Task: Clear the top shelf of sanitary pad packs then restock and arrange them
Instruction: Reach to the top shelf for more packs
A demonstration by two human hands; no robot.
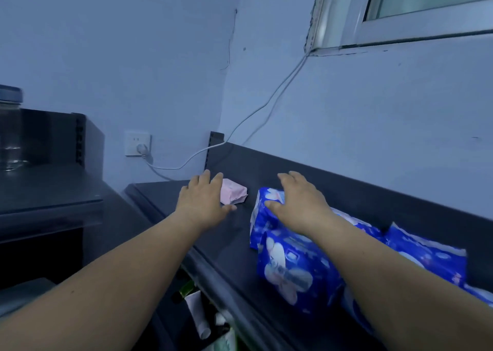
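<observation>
On the top shelf (226,244), nearest me, blue sanitary pad packs (290,273) lie in a loose row. At least four show, and the right arm hides part of them. The right hand (301,204) rests flat on the farthest blue pack (258,225), fingers straight. The left hand (202,201) is spread open at the single pink pack (234,193) beyond. I judge the packs are being gathered or arranged; next, fingers must close round each.

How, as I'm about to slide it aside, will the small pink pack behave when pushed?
The small pink pack looks soft-wrapped, with creased ends, so it would probably give slightly. It lies flat on the smooth dark shelf, so it should slide lightly, not roll or tip.
</observation>
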